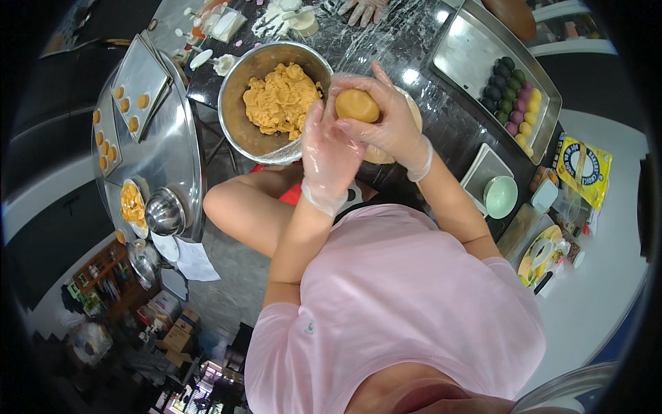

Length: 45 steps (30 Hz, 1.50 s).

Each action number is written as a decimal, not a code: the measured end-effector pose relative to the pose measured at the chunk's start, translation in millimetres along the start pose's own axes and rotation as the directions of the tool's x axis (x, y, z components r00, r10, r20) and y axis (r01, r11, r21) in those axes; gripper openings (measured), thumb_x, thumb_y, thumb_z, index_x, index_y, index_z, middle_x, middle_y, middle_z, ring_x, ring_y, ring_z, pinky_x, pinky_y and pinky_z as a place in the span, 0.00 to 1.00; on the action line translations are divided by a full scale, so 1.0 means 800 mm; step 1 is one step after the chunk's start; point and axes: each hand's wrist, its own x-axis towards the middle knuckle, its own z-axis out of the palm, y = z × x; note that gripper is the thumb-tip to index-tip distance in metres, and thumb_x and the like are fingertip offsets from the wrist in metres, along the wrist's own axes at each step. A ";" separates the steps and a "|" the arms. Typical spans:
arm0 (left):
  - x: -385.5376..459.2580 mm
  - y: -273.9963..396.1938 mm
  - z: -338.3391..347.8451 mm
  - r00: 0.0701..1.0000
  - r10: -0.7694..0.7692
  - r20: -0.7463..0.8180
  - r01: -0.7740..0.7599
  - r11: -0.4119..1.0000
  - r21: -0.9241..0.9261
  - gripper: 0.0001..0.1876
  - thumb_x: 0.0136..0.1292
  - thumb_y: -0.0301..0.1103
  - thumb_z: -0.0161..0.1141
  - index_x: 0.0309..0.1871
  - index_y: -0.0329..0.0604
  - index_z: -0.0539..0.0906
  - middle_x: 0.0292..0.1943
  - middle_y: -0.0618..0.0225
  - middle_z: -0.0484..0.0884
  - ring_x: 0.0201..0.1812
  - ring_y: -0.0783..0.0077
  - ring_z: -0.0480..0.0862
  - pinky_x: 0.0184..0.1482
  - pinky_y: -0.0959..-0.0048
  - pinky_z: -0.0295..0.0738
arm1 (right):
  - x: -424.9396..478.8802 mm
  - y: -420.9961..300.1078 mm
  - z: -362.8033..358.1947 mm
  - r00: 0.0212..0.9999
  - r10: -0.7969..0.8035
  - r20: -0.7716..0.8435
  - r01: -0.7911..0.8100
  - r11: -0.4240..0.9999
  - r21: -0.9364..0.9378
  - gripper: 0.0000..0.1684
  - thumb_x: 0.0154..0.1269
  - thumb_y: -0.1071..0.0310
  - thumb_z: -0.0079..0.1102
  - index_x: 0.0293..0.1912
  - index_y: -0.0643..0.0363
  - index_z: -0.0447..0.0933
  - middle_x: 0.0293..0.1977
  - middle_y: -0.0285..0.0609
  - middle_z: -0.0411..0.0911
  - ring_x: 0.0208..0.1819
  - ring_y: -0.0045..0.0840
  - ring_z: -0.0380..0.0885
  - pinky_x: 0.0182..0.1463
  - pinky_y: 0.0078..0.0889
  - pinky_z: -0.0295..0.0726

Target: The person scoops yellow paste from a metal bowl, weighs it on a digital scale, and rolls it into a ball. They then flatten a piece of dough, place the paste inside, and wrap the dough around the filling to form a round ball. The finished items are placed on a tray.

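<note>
Between my hands is a smooth yellow-orange dough ball (357,106). My right hand (395,119), in a clear plastic glove, curls its fingers and thumb around the ball. My left hand (331,147), gloved likewise, is turned palm up and cups the ball from the left; its fingers are partly hidden behind the ball and my right hand. Just left of my hands stands a large steel mixing bowl (226,111) with a crumbly mass of yellow dough (282,101) in it. A pale round board or dish (380,155) shows partly beneath my right hand.
On the flour-dusted black table (393,52) lies a metal tray (465,46) with rows of coloured balls. A green bowl (500,196) rests by a scale (486,168). Plunger moulds (201,59) lie far left. Another person's gloved hand (364,10) touches the far side. Left is a steel table (165,139).
</note>
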 end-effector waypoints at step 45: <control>0.008 -0.024 0.021 0.985 0.147 -0.091 -0.117 0.954 0.276 0.21 0.77 0.41 0.39 0.64 0.38 0.66 0.59 0.60 0.73 0.62 0.65 0.72 0.66 0.60 0.66 | -0.008 -0.008 -0.006 0.981 -0.179 -0.077 0.137 0.913 -0.385 0.23 0.75 0.58 0.38 0.64 0.49 0.70 0.64 0.42 0.69 0.73 0.36 0.54 0.71 0.64 0.35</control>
